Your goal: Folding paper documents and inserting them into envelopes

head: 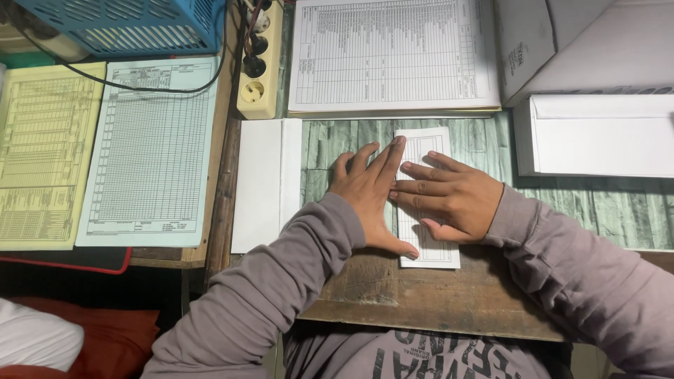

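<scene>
Both hands lie flat and spread on a folded printed sheet (428,210) in the middle of the counter (421,295), gripping nothing. Left hand (371,193) rests palm down with fingers stretched away from the body, its middle fingertip reaching the sheet's far left edge and its thumb pressed on the near part of the paper. Right hand (449,198) comes in from the right with fingers pointing left across the sheet, fingertips touching the side of the left hand, thumb tucked low. Both forearms, in grey sleeves, angle inward from the near edge of the counter.

Largest of the things around is a white box (576,42), beyond and right of the right hand. Beyond both hands lies a wide stack of printed tables (393,56). Far left of the left hand sit a pale blue form (151,154) and a yellow form (42,154), side by side. Right of the right hand is a stack of white envelopes (597,137). Just left of the left hand lies another white envelope (263,182). A cream power strip (258,63) stands beyond that.
</scene>
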